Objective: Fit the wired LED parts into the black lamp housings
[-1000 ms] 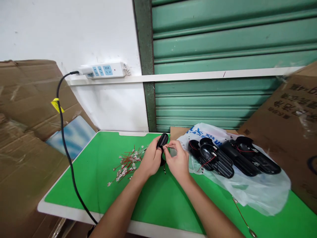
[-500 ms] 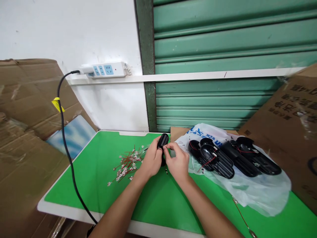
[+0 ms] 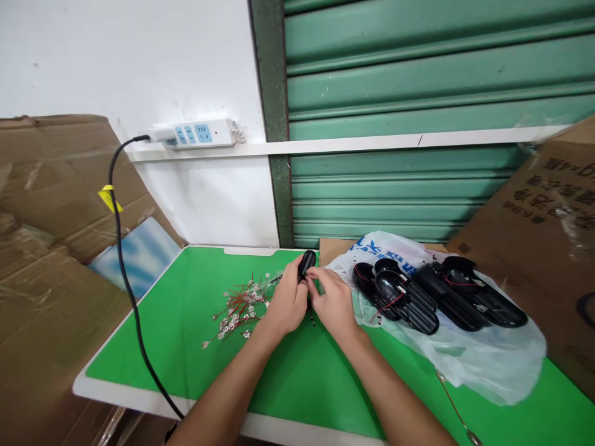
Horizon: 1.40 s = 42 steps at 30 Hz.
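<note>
My left hand [image 3: 288, 302] is wrapped round a black plastic housing [image 3: 307, 262], holding it tilted above the green table mat. Thumb and fingertips of my right hand [image 3: 334, 302] are pinched together against the housing's right side; whatever lies between them is too small to make out. A short dark lead end [image 3: 312, 319] hangs below the housing between the two hands. Just left of my left hand is a loose pile of red wires with small metal contact pieces [image 3: 239, 310]. My fingers cover most of the housing's lower part.
Several black housings [image 3: 409, 300] with red wires lie on a white plastic bag [image 3: 502, 371] at the right. A single wire [image 3: 450, 396] lies near the front right. A black cable [image 3: 121, 260] runs from the power strip [image 3: 204, 134] down past the left. Cardboard stands on both sides.
Both hands stay at the housing with almost the same grip. The housing has turned slightly and more of it is covered by my left hand.
</note>
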### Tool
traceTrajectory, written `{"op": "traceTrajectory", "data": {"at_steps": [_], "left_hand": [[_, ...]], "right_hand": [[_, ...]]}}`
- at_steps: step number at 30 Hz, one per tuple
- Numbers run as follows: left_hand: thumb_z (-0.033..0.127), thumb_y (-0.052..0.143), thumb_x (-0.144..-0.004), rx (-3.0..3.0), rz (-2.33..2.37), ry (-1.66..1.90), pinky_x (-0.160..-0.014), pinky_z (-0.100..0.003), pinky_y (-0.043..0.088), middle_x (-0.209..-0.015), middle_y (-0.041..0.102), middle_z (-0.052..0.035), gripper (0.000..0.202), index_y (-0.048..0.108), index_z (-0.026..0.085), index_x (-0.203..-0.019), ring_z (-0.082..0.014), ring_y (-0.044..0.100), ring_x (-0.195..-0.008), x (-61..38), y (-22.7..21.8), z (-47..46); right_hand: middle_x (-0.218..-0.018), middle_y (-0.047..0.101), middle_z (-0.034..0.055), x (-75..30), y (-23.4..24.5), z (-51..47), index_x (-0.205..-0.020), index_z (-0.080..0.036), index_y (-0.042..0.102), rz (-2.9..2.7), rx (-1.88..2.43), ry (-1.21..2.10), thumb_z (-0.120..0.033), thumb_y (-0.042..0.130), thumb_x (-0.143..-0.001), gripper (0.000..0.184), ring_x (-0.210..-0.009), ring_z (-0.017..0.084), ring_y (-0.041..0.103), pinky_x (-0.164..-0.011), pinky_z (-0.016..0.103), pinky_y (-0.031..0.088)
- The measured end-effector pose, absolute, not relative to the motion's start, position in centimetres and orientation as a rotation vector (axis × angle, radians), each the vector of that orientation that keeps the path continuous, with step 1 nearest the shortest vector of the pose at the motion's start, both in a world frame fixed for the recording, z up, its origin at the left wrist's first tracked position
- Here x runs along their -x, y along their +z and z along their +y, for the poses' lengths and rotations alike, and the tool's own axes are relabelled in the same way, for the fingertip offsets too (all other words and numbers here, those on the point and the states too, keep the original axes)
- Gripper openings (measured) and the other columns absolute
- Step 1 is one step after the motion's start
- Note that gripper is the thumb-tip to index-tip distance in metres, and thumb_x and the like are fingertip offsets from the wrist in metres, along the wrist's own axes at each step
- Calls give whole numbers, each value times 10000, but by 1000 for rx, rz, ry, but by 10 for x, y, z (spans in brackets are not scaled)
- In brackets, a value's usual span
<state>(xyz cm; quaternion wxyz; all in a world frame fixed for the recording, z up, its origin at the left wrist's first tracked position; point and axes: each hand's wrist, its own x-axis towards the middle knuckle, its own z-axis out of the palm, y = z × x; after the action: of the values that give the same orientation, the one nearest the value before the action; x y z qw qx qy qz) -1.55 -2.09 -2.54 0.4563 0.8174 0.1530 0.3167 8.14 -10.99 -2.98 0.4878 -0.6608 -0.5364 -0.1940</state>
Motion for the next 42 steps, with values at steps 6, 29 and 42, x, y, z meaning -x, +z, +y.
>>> {"op": "traceTrajectory", "data": {"at_steps": [6, 29, 42], "left_hand": [[112, 354, -877, -1973, 345, 900, -1171, -389, 349, -1440, 530, -141, 544, 438, 97, -1414, -209, 497, -1335, 14, -24, -21], [103, 356, -886, -2018, 278, 774, -1204, -381, 319, -1459, 504, -151, 561, 418, 78, -1443, -207, 470, -1359, 13, -27, -19], [258, 488, -900, -1628, 190, 427, -1090, -354, 405, -1393, 579, -123, 453, 509, 123, -1332, -241, 538, -1273, 25, -6, -3]], "right_hand": [[-852, 710, 25, -83, -26, -112, -961, -199, 660, -1246, 1639, -490, -162, 625, -922, 65, -799, 200, 647, -761, 322, 476], [-775, 668, 25, -94, -22, -115, -812, -180, 657, -1401, 1621, -408, -112, 615, -896, 115, -742, 178, 608, -711, 303, 466], [-1463, 517, 123, -95, -14, -117, -1477, -229, 443, -965, 1334, 408, -250, 578, -866, 626, -1166, 204, 645, -834, 281, 577]]}}
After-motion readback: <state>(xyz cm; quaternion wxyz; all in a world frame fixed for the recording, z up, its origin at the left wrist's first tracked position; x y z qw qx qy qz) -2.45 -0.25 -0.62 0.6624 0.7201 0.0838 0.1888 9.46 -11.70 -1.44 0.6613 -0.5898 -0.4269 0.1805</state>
